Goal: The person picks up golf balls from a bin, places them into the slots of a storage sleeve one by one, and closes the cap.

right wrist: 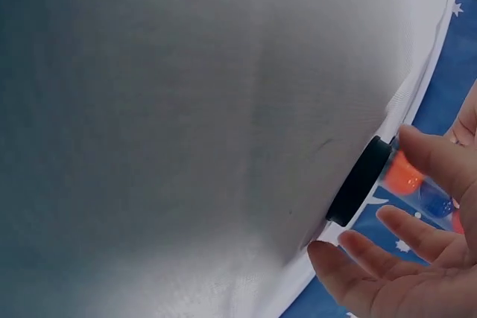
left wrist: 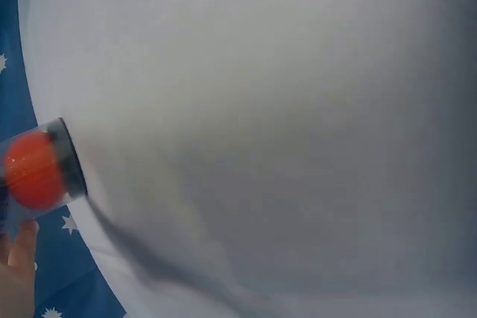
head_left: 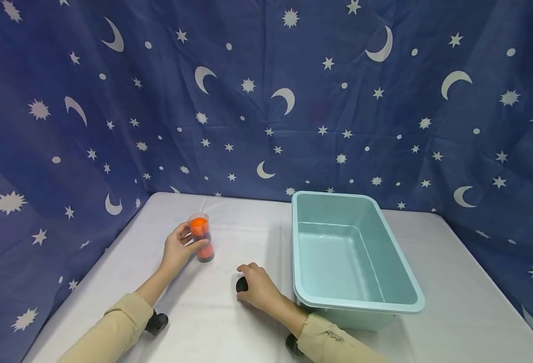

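In the head view my left hand (head_left: 179, 249) grips a clear tube (head_left: 201, 238) that stands upright, thumb on the near side. Inside are stacked balls, orange at the top, blue in the middle and reddish-orange at the bottom, over a dark base. The left wrist view shows the tube's dark base (left wrist: 68, 160) near the table. My right hand (head_left: 258, 288) straddles a black round lid (head_left: 242, 285) low over the table, thumb and fingers curved around it. A gap shows between the index fingertip (right wrist: 324, 252) and the lid (right wrist: 360, 182) in the right wrist view.
A pale teal plastic tub (head_left: 300, 252) stands right of my right hand, its rim close to that forearm. The white-covered table (head_left: 230, 312) meets a blue moon-and-star curtain (head_left: 230, 101) at the back and sides. Black devices sit at both wrists.
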`<action>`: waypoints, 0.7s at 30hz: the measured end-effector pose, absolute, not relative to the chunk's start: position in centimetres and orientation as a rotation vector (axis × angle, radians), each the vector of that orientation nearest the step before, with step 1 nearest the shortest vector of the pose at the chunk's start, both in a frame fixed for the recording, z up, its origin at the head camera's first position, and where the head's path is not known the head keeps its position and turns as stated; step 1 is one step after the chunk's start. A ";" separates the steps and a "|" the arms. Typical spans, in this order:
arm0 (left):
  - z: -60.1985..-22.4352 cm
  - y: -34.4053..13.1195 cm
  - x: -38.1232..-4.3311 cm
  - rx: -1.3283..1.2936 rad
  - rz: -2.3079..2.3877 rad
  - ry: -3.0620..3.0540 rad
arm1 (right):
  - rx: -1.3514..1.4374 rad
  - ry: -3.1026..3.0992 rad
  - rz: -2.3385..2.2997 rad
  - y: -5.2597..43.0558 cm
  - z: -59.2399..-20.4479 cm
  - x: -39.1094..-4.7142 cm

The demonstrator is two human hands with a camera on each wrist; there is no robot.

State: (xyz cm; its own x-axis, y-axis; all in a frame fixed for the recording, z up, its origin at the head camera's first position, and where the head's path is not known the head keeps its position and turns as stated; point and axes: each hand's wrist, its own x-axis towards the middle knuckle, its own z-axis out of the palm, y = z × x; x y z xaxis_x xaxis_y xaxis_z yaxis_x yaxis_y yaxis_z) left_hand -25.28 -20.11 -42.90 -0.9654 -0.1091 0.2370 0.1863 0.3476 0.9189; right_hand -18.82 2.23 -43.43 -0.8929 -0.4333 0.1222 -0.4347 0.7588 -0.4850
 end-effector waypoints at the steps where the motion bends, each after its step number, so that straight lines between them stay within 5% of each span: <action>1: -43.0 -20.1 -25.3 -0.074 -1.657 -2.357 | 0.719 -2.951 0.776 2.1 -43.5 -18.9; 21: -42.4 -20.7 -25.4 -0.033 -1.758 -2.397 | 0.795 -2.936 0.456 1.4 -43.7 -19.0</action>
